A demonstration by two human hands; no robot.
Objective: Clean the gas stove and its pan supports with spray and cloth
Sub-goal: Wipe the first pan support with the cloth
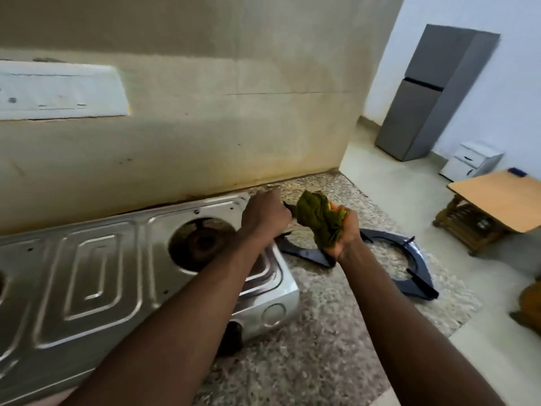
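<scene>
Two bare forearms reach forward over the speckled stone bench (pixel 316 332). Left hand (pixel 265 213) fingers are clenched on a dark metal pan support (pixel 285 234) raised beside the steel gas stove (pixel 96 276); right hand (pixel 341 232) fingers grasp a bunched green cloth (pixel 317 216) pressed to it. Best to brace the support firmly and rub along each prong. Another pan support (pixel 409 265) lies beyond on the bench.

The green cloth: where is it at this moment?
In the head view, the green cloth is bunched in the right hand, right of the stove, above a pan support.
</scene>
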